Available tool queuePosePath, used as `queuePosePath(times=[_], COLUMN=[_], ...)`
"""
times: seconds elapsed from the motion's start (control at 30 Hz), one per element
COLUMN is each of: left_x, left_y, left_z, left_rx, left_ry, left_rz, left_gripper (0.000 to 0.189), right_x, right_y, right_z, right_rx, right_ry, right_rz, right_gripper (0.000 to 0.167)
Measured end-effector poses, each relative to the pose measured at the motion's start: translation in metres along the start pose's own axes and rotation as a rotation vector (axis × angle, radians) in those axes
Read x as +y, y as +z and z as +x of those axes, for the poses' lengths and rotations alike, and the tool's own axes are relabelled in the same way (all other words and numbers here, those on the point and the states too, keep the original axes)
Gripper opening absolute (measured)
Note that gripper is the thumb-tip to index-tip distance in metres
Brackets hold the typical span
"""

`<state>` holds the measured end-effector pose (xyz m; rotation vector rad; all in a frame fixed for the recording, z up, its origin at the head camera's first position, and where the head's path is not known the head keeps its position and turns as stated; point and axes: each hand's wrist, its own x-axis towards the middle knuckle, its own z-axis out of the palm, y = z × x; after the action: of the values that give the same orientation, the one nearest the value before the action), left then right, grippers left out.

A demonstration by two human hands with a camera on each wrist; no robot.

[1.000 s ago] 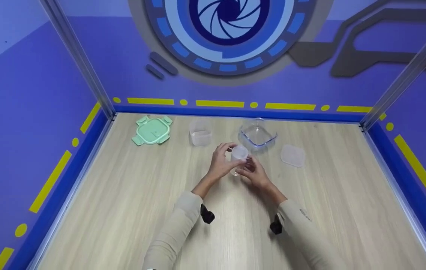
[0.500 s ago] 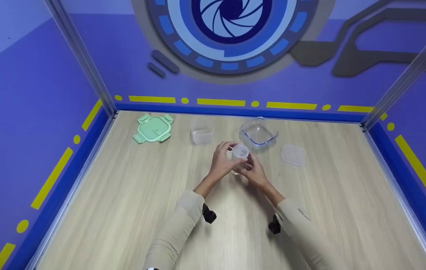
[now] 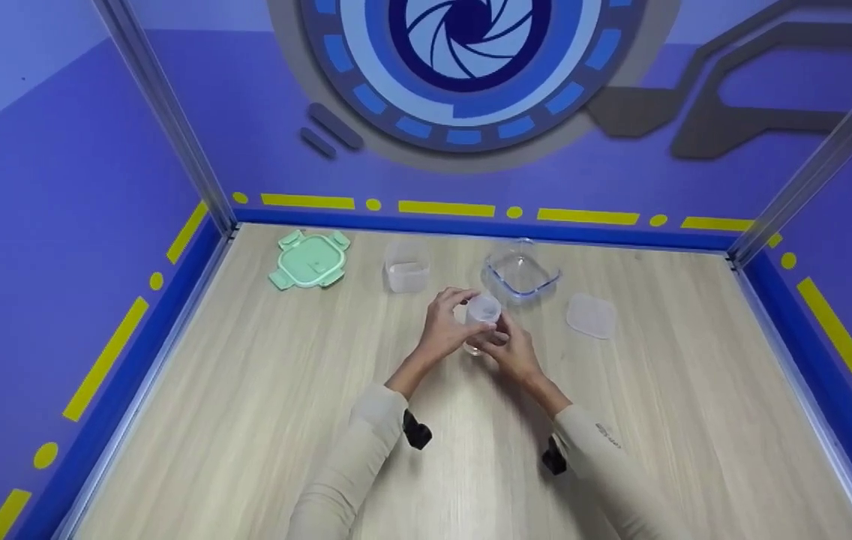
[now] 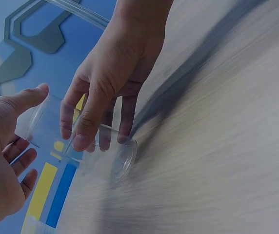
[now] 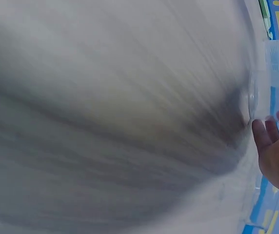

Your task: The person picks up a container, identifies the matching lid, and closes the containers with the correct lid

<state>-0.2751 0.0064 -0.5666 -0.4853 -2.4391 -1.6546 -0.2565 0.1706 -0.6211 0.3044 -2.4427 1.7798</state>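
Observation:
Over the table, both hands are around a clear cylindrical cup (image 3: 483, 309) that has a round, whitish top end. My left hand (image 3: 442, 326) holds its upper part, with the thumb on the near side and the fingers behind. From the right, my right hand (image 3: 516, 351) grips the cup lower down; in the left wrist view its thumb and fingers curl round the clear wall. The cup's round base (image 4: 125, 162) shows close over the table there. In the right wrist view, the right hand's fingers (image 5: 261, 134) lie right at the clear base.
Behind the hands stand a translucent square box (image 3: 407, 279) and a glass bowl (image 3: 522, 289) with a blue-tinted rim. A green lid with clip flaps (image 3: 312, 260) lies at back left, a translucent square lid (image 3: 591, 316) to the right. Blue walls (image 3: 426, 180) enclose the table.
The head view has shifted slightly. Both hands keep their hold on the cup in almost the same place, with only small finger movements.

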Motion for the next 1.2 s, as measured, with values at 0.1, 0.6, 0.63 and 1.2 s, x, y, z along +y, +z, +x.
queuePosePath(times=[0.1, 0.6, 0.63, 1.2], left_x=[-0.003, -0.01, -0.01, -0.012], left_y=[-0.001, -0.006, -0.006, -0.007], left_z=[0.002, 0.01, 0.01, 0.007], left_rx=[-0.02, -0.116, -0.116, -0.141], left_ry=[0.012, -0.017, -0.015, -0.012], left_rz=[-0.03, -0.063, -0.066, -0.05], left_gripper=[0.061, 0.06, 0.061, 0.063], right_x=[0.002, -0.004, -0.005, -0.003], right_y=[-0.002, -0.017, -0.018, -0.019], right_z=[0.002, 0.008, 0.009, 0.006], right_rx=[-0.018, -0.161, -0.174, -0.183], right_ry=[-0.02, 0.059, 0.064, 0.037], right_rz=[-0.009, -0.142, -0.142, -0.1], right_gripper=[0.065, 0.067, 0.067, 0.071])
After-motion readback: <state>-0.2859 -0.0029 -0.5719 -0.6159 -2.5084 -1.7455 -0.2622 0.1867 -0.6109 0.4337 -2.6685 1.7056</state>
